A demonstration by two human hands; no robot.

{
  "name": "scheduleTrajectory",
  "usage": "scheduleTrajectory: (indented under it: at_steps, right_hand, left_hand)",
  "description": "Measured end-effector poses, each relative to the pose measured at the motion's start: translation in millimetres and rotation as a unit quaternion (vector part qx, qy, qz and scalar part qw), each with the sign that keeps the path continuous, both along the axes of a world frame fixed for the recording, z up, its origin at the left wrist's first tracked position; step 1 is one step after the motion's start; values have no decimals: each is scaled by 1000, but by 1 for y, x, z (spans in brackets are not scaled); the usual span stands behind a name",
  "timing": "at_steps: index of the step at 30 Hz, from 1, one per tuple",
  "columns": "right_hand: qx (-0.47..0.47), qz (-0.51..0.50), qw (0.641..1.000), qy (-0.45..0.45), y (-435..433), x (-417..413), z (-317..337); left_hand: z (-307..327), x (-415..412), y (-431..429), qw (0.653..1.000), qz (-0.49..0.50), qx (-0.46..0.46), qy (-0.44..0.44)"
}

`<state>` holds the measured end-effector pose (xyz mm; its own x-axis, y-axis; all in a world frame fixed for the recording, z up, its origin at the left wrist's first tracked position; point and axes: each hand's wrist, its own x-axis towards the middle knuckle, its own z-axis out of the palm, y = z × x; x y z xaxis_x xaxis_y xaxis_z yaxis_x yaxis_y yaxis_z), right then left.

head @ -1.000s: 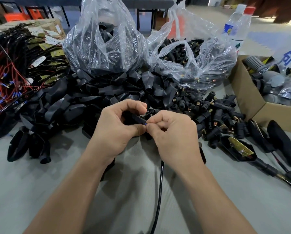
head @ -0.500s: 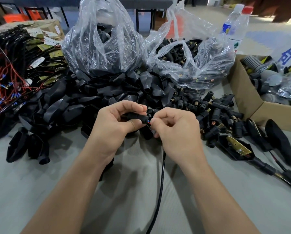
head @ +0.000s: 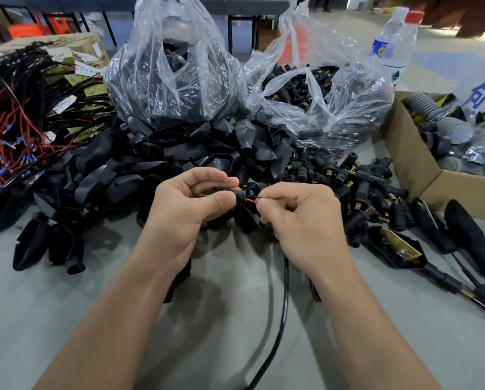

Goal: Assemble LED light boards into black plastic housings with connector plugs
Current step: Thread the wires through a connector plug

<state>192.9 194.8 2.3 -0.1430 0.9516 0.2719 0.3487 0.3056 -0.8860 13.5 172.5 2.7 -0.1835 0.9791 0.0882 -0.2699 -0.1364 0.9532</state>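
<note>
Bulging bag (head: 356, 119) of connector plugs (head: 294, 90)

Housing pile (head: 156, 170) sits centre of desk (head: 66, 319). Behind it: bag of housings (head: 173, 80), bag of plugs (head: 320, 102). Left of it: wire bundle (head: 16, 130); right: plug heap (head: 356, 187), then box (head: 416, 170).

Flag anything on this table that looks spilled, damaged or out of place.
Black housings lie heaped loose on the table in front of their bag, and plugs are strewn beside the other bag. That looks like working stock tipped out, not an accident. No damage shows.
</note>
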Motion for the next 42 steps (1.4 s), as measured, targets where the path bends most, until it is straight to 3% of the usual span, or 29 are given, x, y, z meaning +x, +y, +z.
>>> scheduleTrajectory:
  at_steps: [6, 16, 22, 28, 31, 35, 42]
  right_hand:
    - [36, 5, 998, -43, -2, -2, -3]
    - [-18, 8, 1000, 19, 2, 0, -1]
    - [29, -18, 998, -52, -3, -7, -7]
    - [-82, 28, 995, 41, 1, -6, -7]
    - [-42, 10, 999, 6, 1, -5, -7]
    - [23, 5, 998, -59, -1, -9, -10]
    - [-113, 62, 990, 60, 6, 2, -4]
  left_hand:
    - [0, 3, -2, 999, -9, 7, 53]
    - [3, 4, 0, 999, 45, 3, -20]
    - [0, 12, -2, 998, 30, 14, 56]
    - [3, 11, -1, 998, 68, 8, 8]
    - [3, 7, 0, 997, 73, -1, -11]
    - [0, 7, 0, 995, 46, -9, 83]
    - [-1, 13, 2, 997, 67, -10, -25]
